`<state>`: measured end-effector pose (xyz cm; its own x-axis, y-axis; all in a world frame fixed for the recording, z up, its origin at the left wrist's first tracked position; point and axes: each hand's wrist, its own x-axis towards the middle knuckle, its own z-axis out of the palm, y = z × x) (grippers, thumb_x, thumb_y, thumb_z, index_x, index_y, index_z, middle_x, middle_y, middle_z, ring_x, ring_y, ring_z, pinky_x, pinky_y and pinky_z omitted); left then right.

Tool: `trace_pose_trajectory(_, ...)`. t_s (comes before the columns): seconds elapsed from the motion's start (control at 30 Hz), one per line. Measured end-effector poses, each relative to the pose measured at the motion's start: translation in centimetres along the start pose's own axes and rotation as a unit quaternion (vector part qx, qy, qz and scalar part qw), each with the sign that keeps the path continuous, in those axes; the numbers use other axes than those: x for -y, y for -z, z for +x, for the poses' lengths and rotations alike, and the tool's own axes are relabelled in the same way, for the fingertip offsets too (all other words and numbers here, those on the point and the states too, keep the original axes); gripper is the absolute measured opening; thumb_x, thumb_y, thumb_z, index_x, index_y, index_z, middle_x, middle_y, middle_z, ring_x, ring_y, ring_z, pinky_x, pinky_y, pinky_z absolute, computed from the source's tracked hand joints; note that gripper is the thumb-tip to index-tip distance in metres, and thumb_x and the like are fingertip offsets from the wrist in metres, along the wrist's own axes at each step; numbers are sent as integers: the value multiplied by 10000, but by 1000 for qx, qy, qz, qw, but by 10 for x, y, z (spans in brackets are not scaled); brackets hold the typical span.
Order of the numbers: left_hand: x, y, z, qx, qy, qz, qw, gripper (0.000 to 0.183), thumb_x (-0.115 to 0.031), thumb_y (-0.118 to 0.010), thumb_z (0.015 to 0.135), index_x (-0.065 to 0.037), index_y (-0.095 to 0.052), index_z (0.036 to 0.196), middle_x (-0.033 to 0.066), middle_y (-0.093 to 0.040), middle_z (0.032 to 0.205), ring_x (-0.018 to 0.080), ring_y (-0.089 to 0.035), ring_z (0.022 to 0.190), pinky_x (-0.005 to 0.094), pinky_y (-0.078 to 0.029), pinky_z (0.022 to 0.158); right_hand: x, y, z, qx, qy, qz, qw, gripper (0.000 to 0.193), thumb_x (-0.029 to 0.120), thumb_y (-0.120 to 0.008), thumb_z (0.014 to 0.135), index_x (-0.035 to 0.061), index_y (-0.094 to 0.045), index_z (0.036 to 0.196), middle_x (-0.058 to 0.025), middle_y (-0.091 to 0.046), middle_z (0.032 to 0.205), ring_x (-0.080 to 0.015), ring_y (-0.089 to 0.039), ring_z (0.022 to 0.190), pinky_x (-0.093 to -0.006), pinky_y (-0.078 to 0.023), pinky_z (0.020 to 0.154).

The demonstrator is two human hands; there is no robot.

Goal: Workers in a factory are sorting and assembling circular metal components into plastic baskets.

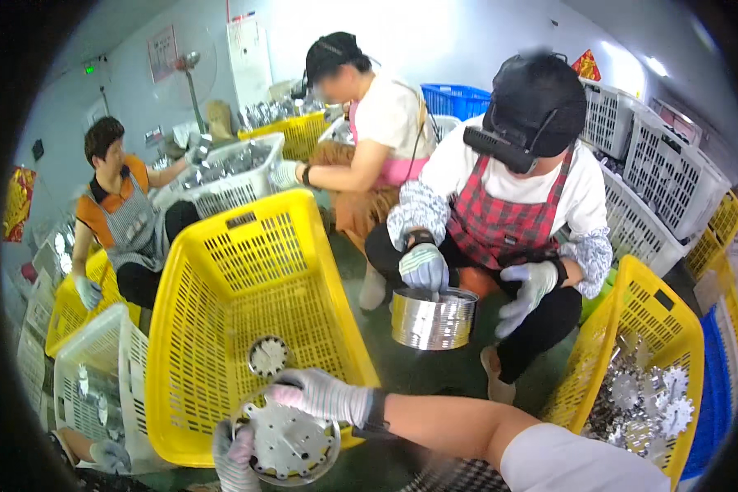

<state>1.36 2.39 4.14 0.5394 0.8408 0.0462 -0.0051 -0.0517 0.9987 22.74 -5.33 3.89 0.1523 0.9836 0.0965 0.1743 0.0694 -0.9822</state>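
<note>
A round silver metal disc point(291, 439) with small holes and notches round its edge sits within a shiny round rim, low in the head view. My left hand point(236, 459), in a striped knit glove, is closed on its left edge, thumb over the top. Gloved as well, my right hand point(324, 395) reaches in from the right, its fingers closed over the upper edge. Just beyond them, a smaller-looking metal disc point(269, 356) lies inside a large yellow plastic basket point(166, 328). Both hands are over that basket's near rim.
Opposite me, a person in a checked apron handles a shiny metal cylinder point(435, 320). At the right, a yellow basket point(578, 377) holds loose toothed metal pieces point(635, 402). A white basket point(135, 353) stands at left. Two more people sit farther back beside a white crate point(234, 197) of metal parts.
</note>
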Motion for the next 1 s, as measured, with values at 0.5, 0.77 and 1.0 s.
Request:
trace_pose_trajectory(0.5,27,17,4,12,2,-47,999,373,-194,-666,858,8,-561,1153,74,-629,1050,152,-611,904,287,-499,790,-14,-5,6,16,-52,7,998,552,534,-549,929,23,-612,1127,-62,-609,865,-170,-555,807,-317,-473,754)
trace_pose_trajectory(0.77,-12,-13,-8,-26,30,-41,998,345,-248,-685,844,-4,-589,1067,46,-628,957,123,-572,854,265,-461,745,-5,3,3,2,-45,-14,999,503,453,-564,938,6,-612,1165,-100,-662,982,-173,-606,895,-309,-479,805)
trace_pose_trajectory(1.0,-9,-11,-4,-16,55,-55,997,358,-221,-720,816,9,-572,1046,27,-596,914,108,-536,824,250,-447,744,-16,2,9,7,-68,10,998,499,445,-564,942,9,-614,1178,-81,-663,1008,-158,-597,929,-300,-468,852)
